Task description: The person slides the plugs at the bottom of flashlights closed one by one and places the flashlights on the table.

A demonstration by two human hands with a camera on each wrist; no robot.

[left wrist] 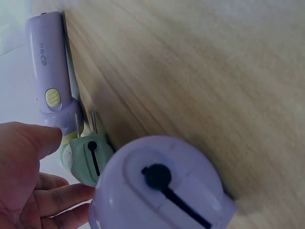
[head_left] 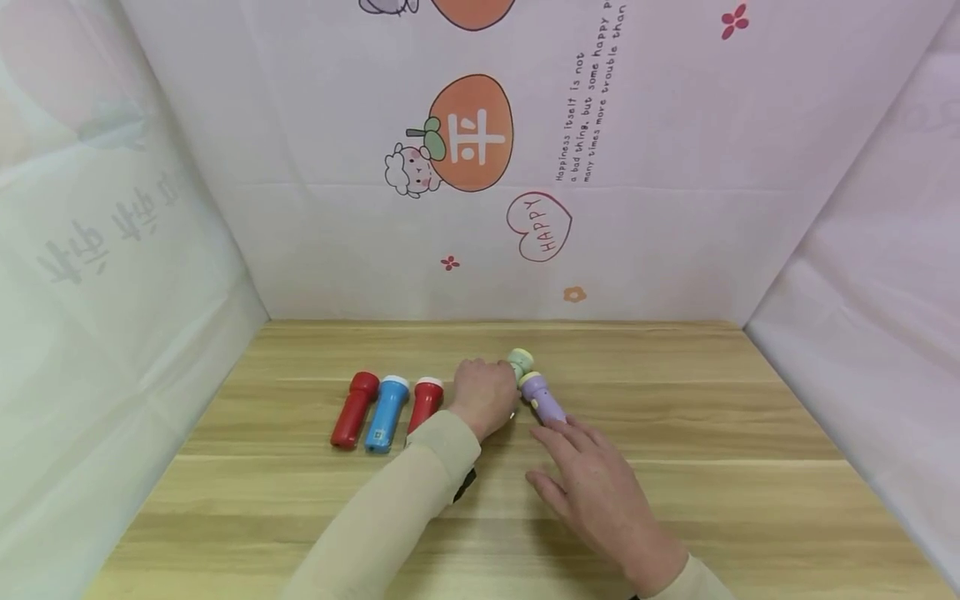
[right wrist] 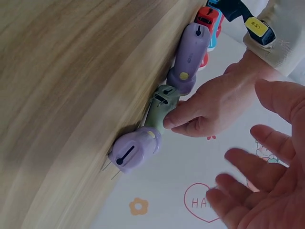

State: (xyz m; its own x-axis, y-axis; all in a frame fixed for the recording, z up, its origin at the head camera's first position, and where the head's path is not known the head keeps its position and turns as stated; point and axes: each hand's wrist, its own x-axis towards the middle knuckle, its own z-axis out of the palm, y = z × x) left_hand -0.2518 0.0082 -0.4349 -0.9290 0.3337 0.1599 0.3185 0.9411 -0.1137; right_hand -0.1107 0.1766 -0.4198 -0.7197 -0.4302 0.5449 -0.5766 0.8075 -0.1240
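My left hand (head_left: 486,396) pinches a pale green flashlight (left wrist: 88,162) between thumb and fingers; two metal plug prongs stick out of its end. Beside its yellowish head lies a purple flashlight (head_left: 543,400), tilted, with a yellow switch. In the right wrist view, thin prongs show at that purple flashlight's (right wrist: 138,145) tail. My right hand (head_left: 600,492) hovers with spread, relaxed fingers by this tail; whether a fingertip touches it I cannot tell. Another purple flashlight (right wrist: 190,52) lies on the other side of the green one, hidden by my left hand in the head view.
To the left stand in a row a dark red flashlight (head_left: 355,412), a blue flashlight (head_left: 387,415) and a red flashlight (head_left: 426,402) with a white rim, partly behind my left sleeve. The wooden tabletop (head_left: 247,500) meets a printed white cloth wall (head_left: 637,250) at the back.
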